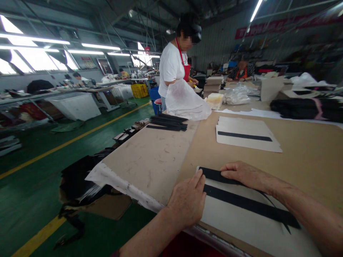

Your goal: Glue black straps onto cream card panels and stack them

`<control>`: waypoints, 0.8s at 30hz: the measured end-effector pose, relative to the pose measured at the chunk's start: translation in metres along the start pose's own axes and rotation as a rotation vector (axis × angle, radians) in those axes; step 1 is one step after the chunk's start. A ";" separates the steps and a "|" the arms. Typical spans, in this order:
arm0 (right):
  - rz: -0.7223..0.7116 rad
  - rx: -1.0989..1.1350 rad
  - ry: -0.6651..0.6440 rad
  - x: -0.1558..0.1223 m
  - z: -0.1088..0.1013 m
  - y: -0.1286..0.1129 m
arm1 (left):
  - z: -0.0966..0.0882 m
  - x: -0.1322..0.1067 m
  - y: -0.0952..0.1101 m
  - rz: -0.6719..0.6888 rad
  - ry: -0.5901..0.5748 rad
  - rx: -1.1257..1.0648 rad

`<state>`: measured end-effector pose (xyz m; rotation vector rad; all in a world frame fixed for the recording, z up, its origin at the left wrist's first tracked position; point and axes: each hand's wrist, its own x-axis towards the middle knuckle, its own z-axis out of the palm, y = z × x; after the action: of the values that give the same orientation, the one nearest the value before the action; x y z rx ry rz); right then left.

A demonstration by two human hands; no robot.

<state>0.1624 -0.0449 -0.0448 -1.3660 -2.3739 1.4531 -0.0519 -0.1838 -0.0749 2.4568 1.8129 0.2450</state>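
- The left hand [187, 203] is lying flat on the left end of the pale card [241, 228]. Its grip is open and clamped on nothing, and the fingertips are touching the near ends of both strips.
- The right hand [242, 175] is resting palm-down along the card's far edge. Its grip is also open, with the fingers straight and close together, bearing down on the upper black strip [211, 174].
- The lower black strip [252, 204] is running along the middle of the card, from just beside the left fingertips toward the card's right end. The upper strip is lying roughly parallel to it, largely hidden under the right hand.
- In my judgement the work is going best with the left hand pinning the card so it is not sliding on the counter [308, 157]. The right hand should be pressing with flat fingers rather than pinching.
- The strips are looking slightly off parallel toward the card's right end, so that is the spot deserving attention. A thin dark tail seems to be curling there, though I cannot tell what it is.
- Beyond the card a stack of similar cards [249, 125] is lying with one strip on top.
- Beyond the card and to its left are a bundle of loose black strips [168, 122] and a co-worker [171, 67] standing at the counter.
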 end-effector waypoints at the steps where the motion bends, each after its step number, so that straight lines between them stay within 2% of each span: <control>1: 0.007 0.006 -0.006 0.000 0.000 0.000 | 0.000 0.001 -0.001 0.010 -0.009 0.015; 10: 0.027 -0.042 -0.022 0.004 0.000 -0.003 | -0.005 0.004 0.000 0.028 -0.037 0.033; 15: 0.032 0.005 0.028 0.003 -0.002 -0.002 | -0.008 0.005 0.001 0.015 -0.037 0.014; 18: 0.033 0.104 -0.014 -0.012 -0.016 0.007 | -0.007 0.006 0.000 0.017 -0.037 0.000; 22: 0.053 0.242 -0.174 -0.049 -0.048 0.038 | -0.006 0.006 -0.002 0.004 -0.046 -0.006; 24: 0.083 0.237 -0.122 -0.068 -0.059 0.059 | -0.007 0.007 -0.002 -0.003 -0.053 -0.005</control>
<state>0.2682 -0.0406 -0.0293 -1.3665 -2.1462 1.8213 -0.0534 -0.1770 -0.0683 2.4330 1.7917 0.1822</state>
